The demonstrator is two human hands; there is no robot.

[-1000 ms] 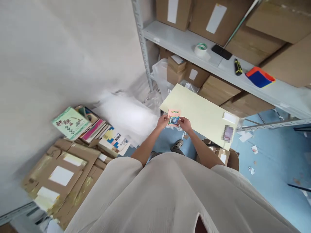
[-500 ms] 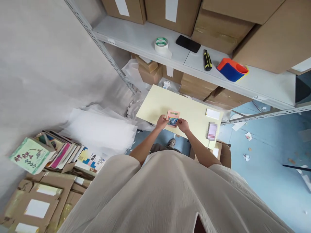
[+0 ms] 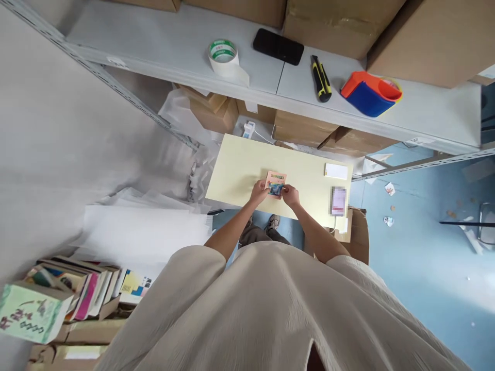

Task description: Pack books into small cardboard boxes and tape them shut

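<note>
A small pink book (image 3: pixel 276 184) with a blue picture on its cover is held over the pale yellow table (image 3: pixel 237 159). My left hand (image 3: pixel 259 192) grips its left edge, the thumb lying on the cover. At the lower right edge, my right hand (image 3: pixel 290 195) is closed with finger and thumb pinched on the book. On the table's right part lie a white box (image 3: pixel 336 171) and a phone (image 3: pixel 338 201) with a blurred screen and a cable.
The grey shelf (image 3: pixel 266 77) beyond the table bears a tape roll (image 3: pixel 223 55), a black phone (image 3: pixel 278 46), a box cutter (image 3: pixel 320 79), a red-and-blue tape dispenser (image 3: pixel 371 94) and cardboard boxes. White sheets (image 3: pixel 139 226) and stacked books (image 3: pixel 83 288) are on the left.
My view has shifted, so the shelf looks nearer and the sheets and books sit further left and lower. Both hands keep their hold on the book, with little visible movement.
</note>
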